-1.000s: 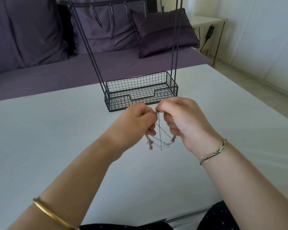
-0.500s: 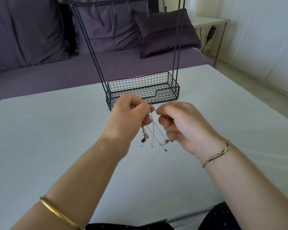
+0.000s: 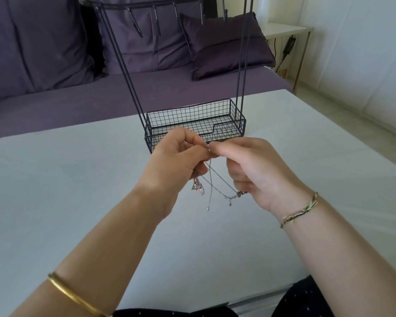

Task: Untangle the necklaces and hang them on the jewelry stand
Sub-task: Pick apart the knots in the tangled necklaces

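While both hands hover over the white tabletop [image 3: 55, 179], I log the step in hand as untangling, with hanging not yet begun.

Left hand [image 3: 176, 163]: thumb and forefinger pinch the thin silver chain necklaces [image 3: 215, 181] at their top. The lower fingers curl round a bunch of chain, and a pale pink pendant [image 3: 198, 186] dangles beneath.

Right hand [image 3: 256, 172]: fingertips pinch the same strands, hard against the left fingertips. A clasp-like piece sits at its curled lower fingers; I cannot tell whether it is gripped or merely resting.

Chains hang between the two hands in crossing loops, off the table, just in front of the tall black wire jewelry stand [image 3: 192, 113] with its mesh basket base. The downward metal hooks [image 3: 156, 22] on the stand's top bar carry nothing that I can see. I cannot tell how many necklaces are in the knot.

Judgement: the task is at an early stage, with no strand freed.

Next move, as I read it:
- Locate the crossing just below the pinch.
- Anchor the bunch with the left hand and ease one strand out slowly with the right.
- Avoid hard pulls, since links this fine would likely cinch the knot.
- Lift the first freed necklace to a hook.
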The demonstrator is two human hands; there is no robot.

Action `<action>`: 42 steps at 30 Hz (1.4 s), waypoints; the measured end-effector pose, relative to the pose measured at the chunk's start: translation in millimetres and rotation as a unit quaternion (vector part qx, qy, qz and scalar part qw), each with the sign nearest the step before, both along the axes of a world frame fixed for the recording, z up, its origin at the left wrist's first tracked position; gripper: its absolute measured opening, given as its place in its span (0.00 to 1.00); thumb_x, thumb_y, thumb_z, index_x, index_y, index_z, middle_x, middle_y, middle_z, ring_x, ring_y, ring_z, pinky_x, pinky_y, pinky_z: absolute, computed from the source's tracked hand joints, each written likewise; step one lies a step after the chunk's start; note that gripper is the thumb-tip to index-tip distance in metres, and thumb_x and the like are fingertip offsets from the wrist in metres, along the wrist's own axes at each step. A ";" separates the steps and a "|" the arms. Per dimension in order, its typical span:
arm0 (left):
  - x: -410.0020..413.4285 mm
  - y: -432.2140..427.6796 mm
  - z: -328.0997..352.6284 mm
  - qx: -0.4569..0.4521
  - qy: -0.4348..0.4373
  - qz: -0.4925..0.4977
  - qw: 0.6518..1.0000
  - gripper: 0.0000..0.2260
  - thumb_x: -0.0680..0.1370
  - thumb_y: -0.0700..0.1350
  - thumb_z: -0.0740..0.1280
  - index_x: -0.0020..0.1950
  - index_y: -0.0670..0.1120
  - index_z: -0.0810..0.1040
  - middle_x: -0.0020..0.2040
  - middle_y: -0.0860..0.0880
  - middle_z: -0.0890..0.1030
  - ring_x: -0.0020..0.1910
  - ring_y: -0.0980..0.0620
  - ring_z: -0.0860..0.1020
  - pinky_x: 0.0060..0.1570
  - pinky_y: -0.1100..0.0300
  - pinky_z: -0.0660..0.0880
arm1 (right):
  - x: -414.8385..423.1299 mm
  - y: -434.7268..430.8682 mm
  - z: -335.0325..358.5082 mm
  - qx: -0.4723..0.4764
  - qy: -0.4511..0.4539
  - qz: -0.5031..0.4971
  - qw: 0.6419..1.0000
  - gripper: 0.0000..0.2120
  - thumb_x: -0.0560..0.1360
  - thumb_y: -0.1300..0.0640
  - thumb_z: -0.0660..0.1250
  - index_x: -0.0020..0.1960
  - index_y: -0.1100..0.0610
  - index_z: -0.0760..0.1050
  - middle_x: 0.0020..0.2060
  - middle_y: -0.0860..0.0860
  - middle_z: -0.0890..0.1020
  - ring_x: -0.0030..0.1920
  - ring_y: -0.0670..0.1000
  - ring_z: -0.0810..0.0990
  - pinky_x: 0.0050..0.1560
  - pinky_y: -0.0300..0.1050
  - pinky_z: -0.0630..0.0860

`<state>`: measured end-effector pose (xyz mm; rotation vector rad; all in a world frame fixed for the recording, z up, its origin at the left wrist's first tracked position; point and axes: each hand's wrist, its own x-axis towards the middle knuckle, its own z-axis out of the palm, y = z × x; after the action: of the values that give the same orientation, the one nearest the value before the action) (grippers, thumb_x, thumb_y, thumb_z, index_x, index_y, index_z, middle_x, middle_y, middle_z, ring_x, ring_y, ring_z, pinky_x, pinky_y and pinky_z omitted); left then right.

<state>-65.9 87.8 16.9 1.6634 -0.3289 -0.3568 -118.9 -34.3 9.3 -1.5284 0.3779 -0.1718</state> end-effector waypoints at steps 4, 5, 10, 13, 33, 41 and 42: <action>0.1 0.6 -1.2 0.050 -0.036 0.010 0.998 0.08 0.74 0.34 0.65 0.40 0.45 0.75 0.33 0.49 0.76 0.30 0.54 0.75 0.50 0.46 0.77 | 0.4 -1.0 -1.3 -0.025 -0.005 -0.016 1.000 0.03 0.70 0.61 0.68 0.38 0.57 0.76 0.17 0.42 0.62 0.19 0.44 0.57 0.21 0.34 0.55; 0.2 0.4 -1.7 0.076 -0.061 0.008 0.995 0.07 0.74 0.34 0.65 0.40 0.46 0.75 0.33 0.49 0.77 0.31 0.54 0.75 0.48 0.48 0.77 | 0.6 -1.1 -2.2 -0.027 -0.007 -0.022 0.999 0.04 0.70 0.62 0.68 0.36 0.57 0.76 0.16 0.42 0.62 0.19 0.44 0.57 0.21 0.34 0.55; -1.8 -1.7 -0.9 0.139 -0.140 -0.007 0.980 0.07 0.74 0.35 0.65 0.40 0.47 0.76 0.30 0.53 0.75 0.33 0.53 0.75 0.38 0.55 0.79 | 2.5 2.1 -7.5 -0.051 -0.028 -0.055 0.997 0.06 0.70 0.64 0.65 0.35 0.63 0.75 0.18 0.43 0.63 0.22 0.46 0.57 0.24 0.37 0.54; -2.7 -1.3 -1.5 0.181 -0.172 -0.017 0.968 0.06 0.74 0.36 0.65 0.41 0.46 0.76 0.31 0.52 0.76 0.30 0.56 0.75 0.23 0.69 0.71 | 3.0 4.8 -10.2 -0.074 -0.053 -0.062 0.994 0.09 0.70 0.65 0.64 0.41 0.73 0.72 0.23 0.48 0.63 0.25 0.48 0.57 0.27 0.39 0.54; 0.5 0.3 2.0 0.013 -0.015 0.029 0.999 0.07 0.74 0.32 0.64 0.41 0.43 0.73 0.34 0.45 0.77 0.28 0.54 0.74 0.40 0.56 0.76 | 0.6 -1.3 -0.1 0.039 0.009 0.022 0.999 0.05 0.74 0.57 0.64 0.42 0.57 0.75 0.23 0.49 0.58 0.24 0.48 0.52 0.24 0.38 0.50; -0.3 -0.1 -0.7 -0.011 -0.051 0.052 0.997 0.07 0.74 0.31 0.64 0.41 0.42 0.75 0.40 0.48 0.82 0.29 0.57 0.75 0.34 0.62 0.73 | 1.3 2.6 -4.0 -0.015 0.029 0.040 0.999 0.07 0.72 0.62 0.68 0.36 0.56 0.75 0.18 0.43 0.64 0.20 0.44 0.58 0.21 0.35 0.55; -0.5 -0.3 -0.5 -0.014 -0.050 0.049 0.997 0.07 0.74 0.31 0.64 0.40 0.42 0.75 0.39 0.49 0.82 0.29 0.56 0.74 0.33 0.62 0.72 | 1.7 2.3 -3.8 -0.015 0.036 0.036 0.999 0.09 0.72 0.62 0.67 0.34 0.55 0.74 0.18 0.43 0.65 0.19 0.44 0.58 0.21 0.35 0.56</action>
<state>-66.4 87.6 16.4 1.6656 -0.3242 -0.1957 -117.2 -32.0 5.5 -1.5780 0.3794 -0.0660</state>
